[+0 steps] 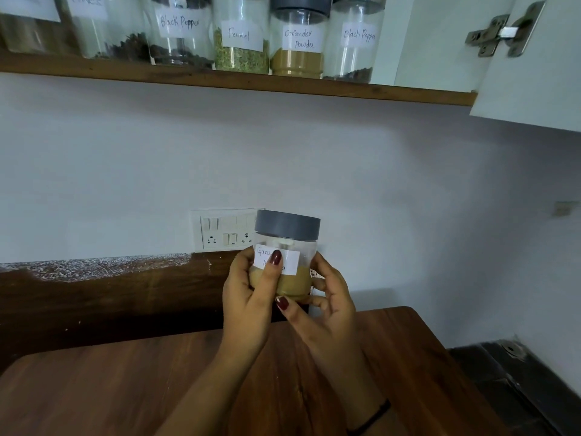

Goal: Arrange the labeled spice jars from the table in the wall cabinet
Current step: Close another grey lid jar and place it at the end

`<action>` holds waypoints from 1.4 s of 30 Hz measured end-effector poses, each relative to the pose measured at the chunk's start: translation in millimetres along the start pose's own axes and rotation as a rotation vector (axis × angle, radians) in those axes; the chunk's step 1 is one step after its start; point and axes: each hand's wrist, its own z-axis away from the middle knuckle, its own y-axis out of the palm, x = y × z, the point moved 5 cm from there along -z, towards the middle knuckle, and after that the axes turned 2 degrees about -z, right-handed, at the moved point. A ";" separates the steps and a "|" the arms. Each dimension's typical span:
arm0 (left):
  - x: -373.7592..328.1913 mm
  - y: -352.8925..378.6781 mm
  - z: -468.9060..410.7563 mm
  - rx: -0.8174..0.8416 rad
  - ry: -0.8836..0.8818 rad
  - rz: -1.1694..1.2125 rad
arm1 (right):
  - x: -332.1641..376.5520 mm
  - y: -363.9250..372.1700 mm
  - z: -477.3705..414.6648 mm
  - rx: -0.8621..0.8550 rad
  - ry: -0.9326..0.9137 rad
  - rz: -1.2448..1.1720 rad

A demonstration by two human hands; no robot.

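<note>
Well below shelf edge [239,81], jar [295,280] above table [125,388].

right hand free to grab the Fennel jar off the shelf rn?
Probably not yet: the right hand is gripping the grey-lidded jar with the left hand. Nothing blocks the Fennel jar, at the shelf front.

Soft, dim light falls evenly on the wall [314,152], faint glare streaks the jars [179,42] at twelve o'clock, and wide-angle distortion bows the shelf [220,79].
</note>
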 end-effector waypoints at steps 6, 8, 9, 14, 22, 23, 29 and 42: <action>-17.1 16.0 -5.9 0.109 0.090 -0.136 | 8.6 -16.1 -9.5 -0.053 0.052 -0.114; -23.5 20.0 -8.6 0.173 0.117 -0.179 | 11.9 -20.4 -14.3 -0.055 0.078 -0.167; -26.6 21.9 -10.1 0.210 0.125 -0.193 | 14.1 -22.2 -17.4 -0.054 0.086 -0.189; -45.5 32.7 -12.7 0.384 0.195 -0.187 | 37.2 -37.4 -35.1 -0.067 0.050 -0.256; -82.2 61.6 -42.9 0.344 0.420 -0.401 | 82.1 -63.9 -70.7 -0.084 -0.098 -0.220; -87.5 67.4 -46.4 0.339 0.444 -0.415 | 87.4 -67.8 -76.7 -0.092 -0.119 -0.212; -113.2 104.2 -61.6 0.260 0.549 -0.430 | 119.8 -89.5 -108.5 -0.083 -0.223 -0.181; -155.9 170.7 -129.2 0.117 0.697 -0.514 | 161.0 -126.1 -194.8 -0.076 -0.358 -0.026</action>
